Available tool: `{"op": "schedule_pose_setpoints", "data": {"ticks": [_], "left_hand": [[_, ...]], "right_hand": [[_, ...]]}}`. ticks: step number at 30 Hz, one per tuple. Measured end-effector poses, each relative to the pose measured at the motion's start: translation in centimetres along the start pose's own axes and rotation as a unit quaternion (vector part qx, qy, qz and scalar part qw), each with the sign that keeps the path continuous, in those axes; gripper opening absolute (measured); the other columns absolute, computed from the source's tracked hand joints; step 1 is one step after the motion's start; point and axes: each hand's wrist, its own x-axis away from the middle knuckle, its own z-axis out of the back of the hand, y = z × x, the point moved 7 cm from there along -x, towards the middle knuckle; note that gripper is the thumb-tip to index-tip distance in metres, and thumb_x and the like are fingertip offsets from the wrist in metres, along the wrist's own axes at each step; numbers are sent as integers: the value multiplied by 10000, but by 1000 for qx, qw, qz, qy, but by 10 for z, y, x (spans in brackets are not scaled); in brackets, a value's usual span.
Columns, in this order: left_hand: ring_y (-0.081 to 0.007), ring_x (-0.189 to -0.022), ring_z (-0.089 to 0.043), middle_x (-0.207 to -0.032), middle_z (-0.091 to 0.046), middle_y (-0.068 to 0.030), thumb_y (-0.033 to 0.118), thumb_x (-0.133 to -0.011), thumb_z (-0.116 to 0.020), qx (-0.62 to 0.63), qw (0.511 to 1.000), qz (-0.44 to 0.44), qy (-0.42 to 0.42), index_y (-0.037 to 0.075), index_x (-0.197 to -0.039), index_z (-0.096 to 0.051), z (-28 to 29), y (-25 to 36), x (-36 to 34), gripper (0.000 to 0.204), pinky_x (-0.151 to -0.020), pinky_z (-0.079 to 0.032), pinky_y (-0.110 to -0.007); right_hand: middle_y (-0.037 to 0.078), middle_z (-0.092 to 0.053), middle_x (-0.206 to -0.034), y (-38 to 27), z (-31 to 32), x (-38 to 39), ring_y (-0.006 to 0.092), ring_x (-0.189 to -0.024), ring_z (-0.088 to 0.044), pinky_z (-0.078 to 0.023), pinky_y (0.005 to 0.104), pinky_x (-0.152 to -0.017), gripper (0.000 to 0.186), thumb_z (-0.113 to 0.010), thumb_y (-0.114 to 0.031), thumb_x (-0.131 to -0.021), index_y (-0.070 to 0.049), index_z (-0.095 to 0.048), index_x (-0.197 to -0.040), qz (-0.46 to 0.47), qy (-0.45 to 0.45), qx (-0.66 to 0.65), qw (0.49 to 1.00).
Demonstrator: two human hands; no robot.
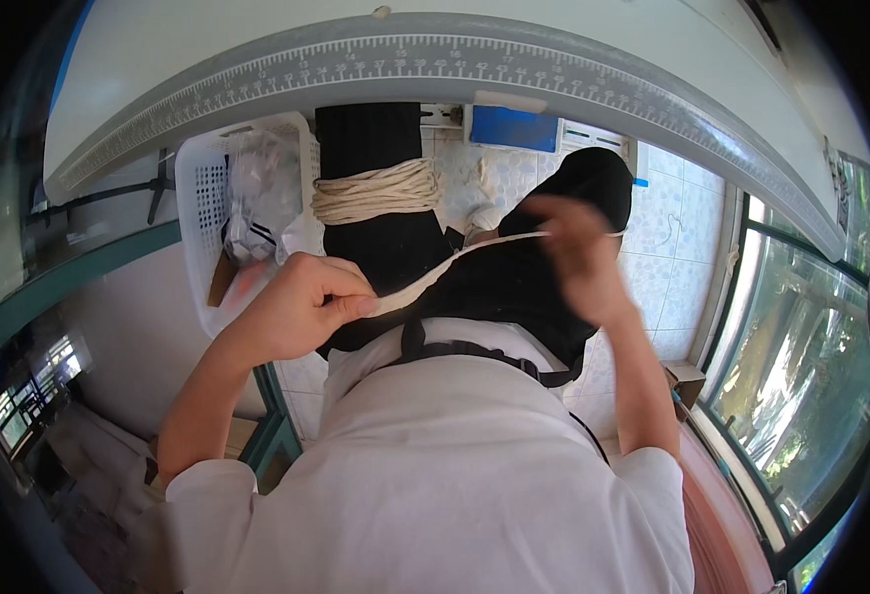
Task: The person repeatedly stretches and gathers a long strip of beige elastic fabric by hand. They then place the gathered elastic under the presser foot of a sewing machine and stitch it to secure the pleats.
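My left hand (311, 302) pinches a flat cream cord (417, 283) between thumb and fingers, left of my lap. The cord stretches up to the right to my right hand (578, 257), which is smeared by motion; whether its fingers grip the cord is unclear. A thinner length continues past that hand over my bent right knee. Several loops of cream rope (373, 194) are wound around my black-trousered left leg (365, 134).
A long grey ruler (415, 59) edges the white surface (207, 49) ahead. A white plastic basket (197, 198) holding clear bags stands at left. A blue object (510, 129) lies ahead on the tiled floor (682, 257); glazed frames (781, 386) line the right.
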Motion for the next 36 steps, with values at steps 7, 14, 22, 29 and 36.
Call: {"op": "schedule_pose_setpoints", "data": {"ticks": [7,14,22,29,36], "left_hand": [[-219,-830,-601,-947,-653,-113,-2,-786,-674,-88,993,75,3,-37,-834,-675,31,-24,8,59,-743,-474,-318],[-280,-954,-607,-1015,-656,-134,92,-799,-690,-77,991,-107,24,5,-992,-669,-42,24,-40,212,-837,-462,-356],[-235,-607,-582,-665,-611,-107,28,-810,-637,-59,995,-74,36,-16,-765,-644,-18,-14,-17,63,-577,-448,-313],[-290,-624,-581,-691,-606,-158,16,-820,-620,-94,976,56,186,-29,-776,-619,66,-96,42,63,-593,-455,-335],[-247,-1012,-624,-1078,-649,-138,-29,-763,-718,-40,948,-218,229,7,-1103,-633,14,50,-22,353,-883,-493,-323]], "right_hand": [[160,-624,-746,-49,-52,0,332,-684,-599,-479,380,-626,129,-626,-129,-877,-7,-652,-907,81,-129,-94,984],[149,-568,-646,-82,-30,-1,351,-626,-555,-429,403,-541,154,-628,-145,-868,-37,-615,-759,75,-149,-76,983],[116,-585,-638,-13,8,20,159,-577,-520,-435,280,-578,120,-583,21,-875,26,-639,-769,-77,-110,-195,972],[-7,-557,-650,116,72,67,54,-577,-410,-342,248,-527,183,-481,92,-833,24,-642,-780,-223,-51,-97,969],[161,-654,-718,-44,67,4,285,-578,-610,-455,323,-544,71,-631,-62,-863,-8,-674,-879,-31,-201,105,973]]}}
